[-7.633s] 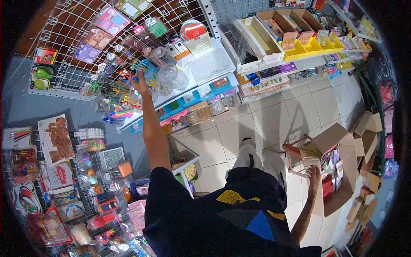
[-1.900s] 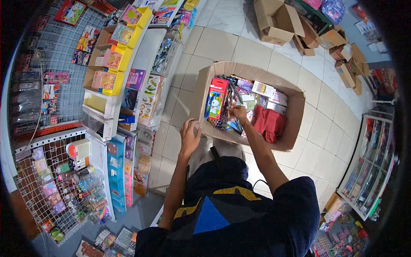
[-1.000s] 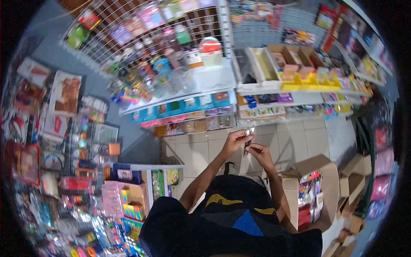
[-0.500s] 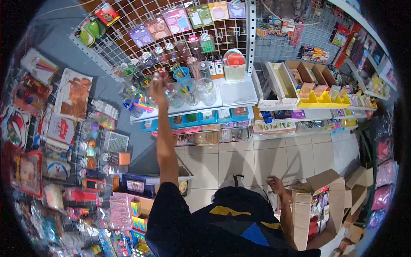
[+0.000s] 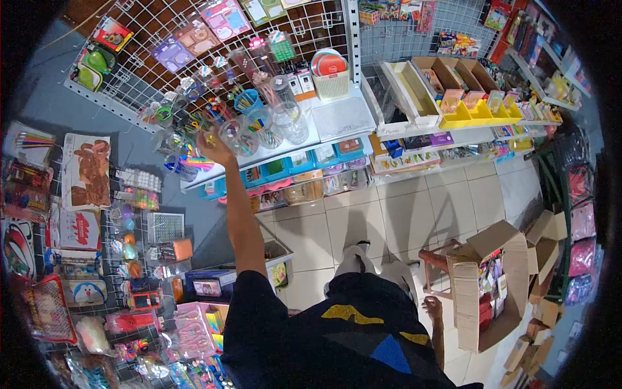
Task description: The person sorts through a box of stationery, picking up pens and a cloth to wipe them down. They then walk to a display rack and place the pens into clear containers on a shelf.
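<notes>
left hand is extended to the front part of a white shelf, fingers bent among clear containers of pens and small goods; whether the fingers are clamped on an item cannot be told. right hand is well apart from it, low and near a cardboard box, its fingers loosely curled and parted.

shelf surface: white, carrying the clear containers in a close group, with 1 blue cup of slim items behind them. to the right, a pale basket holding red round items stands behind a flat, clear-wrapped sheet. blue bins run along the tier below. a wire grid rises behind, hung with pastel packs.

room: to the right of the white post, yellow trays front brown cartons on another shelf. a further display of bagged goods fills the left side. the floor is light tile with darker joints and shadows across it. on it, the cardboard box stands open, packed with mixed goods and red material, beside a reddish-brown stool.
</notes>
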The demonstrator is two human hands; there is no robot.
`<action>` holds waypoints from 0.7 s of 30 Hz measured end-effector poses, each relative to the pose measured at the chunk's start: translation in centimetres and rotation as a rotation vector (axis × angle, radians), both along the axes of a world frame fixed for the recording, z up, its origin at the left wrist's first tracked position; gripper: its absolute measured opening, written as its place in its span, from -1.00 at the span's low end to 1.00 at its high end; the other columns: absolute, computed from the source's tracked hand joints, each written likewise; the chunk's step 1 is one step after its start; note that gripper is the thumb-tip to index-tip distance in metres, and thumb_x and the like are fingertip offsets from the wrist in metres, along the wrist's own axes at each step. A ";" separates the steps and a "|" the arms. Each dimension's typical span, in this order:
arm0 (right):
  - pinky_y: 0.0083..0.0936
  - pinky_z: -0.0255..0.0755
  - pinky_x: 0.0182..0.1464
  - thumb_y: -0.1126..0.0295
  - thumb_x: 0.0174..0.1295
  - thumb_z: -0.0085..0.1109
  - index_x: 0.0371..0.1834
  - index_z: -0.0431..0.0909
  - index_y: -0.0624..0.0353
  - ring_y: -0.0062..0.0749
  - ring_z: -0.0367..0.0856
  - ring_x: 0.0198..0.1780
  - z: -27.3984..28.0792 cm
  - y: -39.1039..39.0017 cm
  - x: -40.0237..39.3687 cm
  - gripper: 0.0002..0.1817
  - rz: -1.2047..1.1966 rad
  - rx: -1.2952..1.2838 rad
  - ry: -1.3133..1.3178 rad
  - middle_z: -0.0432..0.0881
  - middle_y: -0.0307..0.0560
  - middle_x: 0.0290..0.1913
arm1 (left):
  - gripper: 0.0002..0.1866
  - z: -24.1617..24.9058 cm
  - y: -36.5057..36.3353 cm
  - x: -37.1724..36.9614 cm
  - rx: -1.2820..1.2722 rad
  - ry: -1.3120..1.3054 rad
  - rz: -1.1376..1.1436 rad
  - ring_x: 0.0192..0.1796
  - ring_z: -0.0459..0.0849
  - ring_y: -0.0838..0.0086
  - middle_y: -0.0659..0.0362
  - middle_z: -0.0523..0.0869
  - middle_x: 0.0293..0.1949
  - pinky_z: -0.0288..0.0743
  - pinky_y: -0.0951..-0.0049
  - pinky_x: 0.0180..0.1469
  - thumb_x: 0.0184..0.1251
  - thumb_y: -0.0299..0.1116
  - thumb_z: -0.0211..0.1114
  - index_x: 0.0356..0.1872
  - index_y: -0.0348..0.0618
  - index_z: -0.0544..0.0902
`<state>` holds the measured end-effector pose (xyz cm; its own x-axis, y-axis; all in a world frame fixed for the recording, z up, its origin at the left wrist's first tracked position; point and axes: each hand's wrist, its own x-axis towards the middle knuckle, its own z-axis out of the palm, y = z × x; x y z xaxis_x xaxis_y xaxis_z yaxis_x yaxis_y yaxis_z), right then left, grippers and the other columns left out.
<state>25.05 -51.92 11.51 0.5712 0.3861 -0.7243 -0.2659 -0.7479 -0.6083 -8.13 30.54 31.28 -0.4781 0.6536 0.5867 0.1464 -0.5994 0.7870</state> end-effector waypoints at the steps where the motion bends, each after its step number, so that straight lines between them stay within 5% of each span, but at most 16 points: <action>1: -0.41 0.53 -0.32 0.26 0.21 0.21 -0.14 0.56 0.19 -0.34 0.66 -0.32 -1.3 0.0 0.0 -0.74 0.088 0.013 -0.066 0.65 -0.02 -0.38 | -0.45 0.6 -1.3 0.3 0.006 -0.030 0.028 0.07 0.47 0.28 0.00 0.50 0.02 0.36 0.32 0.15 0.18 -0.31 0.39 0.12 -0.33 0.37; 2: -0.37 0.52 -0.28 0.23 0.20 0.21 -0.14 0.56 0.19 -0.30 0.66 -0.28 -3.7 -0.2 0.0 -0.72 0.161 0.023 -0.135 0.65 0.01 -0.37 | -0.52 0.3 -2.7 0.3 -0.070 -0.147 -0.023 0.00 0.45 0.31 0.03 0.49 -0.06 0.34 0.31 0.11 0.25 -0.25 0.31 0.08 -0.30 0.39; 4: -0.30 0.47 -0.12 0.15 0.16 0.25 -0.16 0.57 0.24 -0.20 0.64 -0.14 -5.5 -1.0 -1.1 -0.63 0.274 0.036 -0.320 0.65 0.14 -0.27 | -0.64 -1.8 -8.6 2.8 0.091 0.055 0.086 -0.17 0.52 0.33 0.08 0.50 -0.16 0.46 0.38 -0.13 0.35 -0.22 0.14 0.00 -0.29 0.41; 5: -0.30 0.47 -0.09 0.11 0.15 0.26 -0.13 0.56 0.29 -0.16 0.63 -0.11 -7.8 -1.4 -1.7 -0.57 0.389 -0.078 -0.521 0.64 0.21 -0.18 | -0.64 -3.7 -11.7 3.6 0.098 0.362 0.266 -0.16 0.52 0.26 0.06 0.52 -0.18 0.45 0.32 -0.08 0.37 -0.22 0.13 -0.02 -0.32 0.42; 6: -0.25 0.46 -0.04 0.06 0.17 0.18 -0.11 0.55 0.28 -0.02 0.60 -0.07 -8.0 -1.1 -2.4 -0.54 0.288 -0.150 -0.397 0.63 0.19 -0.14 | -0.65 -5.1 -16.8 6.4 -0.279 -0.042 -0.104 -0.12 0.49 0.20 0.01 0.52 -0.20 0.37 0.24 0.04 0.38 -0.21 0.13 -0.05 -0.35 0.43; 7: -0.25 0.46 -0.06 0.04 0.15 0.20 -0.09 0.54 0.28 -0.04 0.61 -0.08 0.0 2.5 -2.8 -0.52 0.174 -0.127 -0.249 0.64 0.17 -0.15 | -0.69 -12.6 -18.6 5.6 -0.123 0.415 -0.171 -0.21 0.49 0.24 0.03 0.51 -0.24 0.41 0.24 -0.04 0.39 -0.22 0.13 -0.11 -0.31 0.45; 8: -0.25 0.48 -0.07 0.07 0.17 0.19 -0.05 0.53 0.24 -0.09 0.62 -0.10 -3.4 1.4 -3.1 -0.54 0.275 -0.105 -0.462 0.64 0.16 -0.14 | -0.69 -17.7 -21.3 6.0 -0.592 0.642 -0.381 -0.19 0.50 0.25 0.05 0.53 -0.23 0.41 0.24 -0.06 0.36 -0.20 0.17 -0.12 -0.28 0.47; 10: -0.31 0.51 -0.06 0.22 0.21 0.17 -0.01 0.54 0.13 -0.21 0.66 -0.16 0.6 3.3 -2.6 -0.66 0.109 0.059 -0.287 0.67 0.06 -0.16 | -0.61 -30.1 -24.4 5.7 -0.520 0.952 -0.981 -0.06 0.52 0.29 0.06 0.58 -0.10 0.40 0.30 0.06 0.29 -0.16 0.25 -0.02 -0.26 0.53; 11: -0.32 0.52 -0.05 0.24 0.22 0.16 0.00 0.54 0.12 -0.23 0.66 -0.17 2.1 3.6 -2.4 -0.68 0.087 -0.003 -0.299 0.67 0.03 -0.16 | -0.59 -30.1 -29.0 8.0 -0.592 1.144 -1.076 0.00 0.54 0.31 0.06 0.59 -0.04 0.40 0.32 0.12 0.26 -0.19 0.29 0.01 -0.26 0.56; 13: -0.35 0.52 -0.07 0.25 0.26 0.11 -0.01 0.53 0.16 -0.24 0.66 -0.20 3.7 3.1 -3.1 -0.69 -0.029 0.088 -0.350 0.67 0.04 -0.21 | -0.64 -24.7 -34.6 13.8 -0.853 0.837 -1.417 0.06 0.52 0.30 0.05 0.59 -0.03 0.37 0.30 0.15 0.24 -0.23 0.31 -0.04 -0.25 0.58; 16: -0.40 0.52 -0.15 0.24 0.30 0.06 -0.06 0.56 0.17 -0.29 0.67 -0.28 6.7 2.7 -3.2 -0.72 -0.200 0.139 -0.414 0.68 0.00 -0.29 | -0.65 -21.6 -38.8 22.2 -0.737 0.949 -1.696 0.06 0.51 0.29 0.03 0.57 -0.05 0.36 0.30 0.14 0.24 -0.25 0.30 -0.04 -0.25 0.55; 21: -0.44 0.49 -0.34 0.19 0.36 -0.01 -0.24 0.62 0.24 -0.40 0.65 -0.46 14.0 1.8 -0.1 -0.67 -0.370 0.041 -0.619 0.67 -0.02 -0.47 | -0.61 -13.6 -46.0 35.1 -0.193 1.210 -1.892 0.11 0.46 0.11 -0.03 0.50 0.00 0.29 0.24 0.21 0.25 -0.25 0.26 0.02 -0.24 0.50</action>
<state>24.98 -50.13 25.52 0.9707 0.1076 -0.2150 -0.0952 -0.6491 -0.7548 27.00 -15.41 17.69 0.9856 -0.1508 -0.0769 -0.0160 -0.5354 0.8444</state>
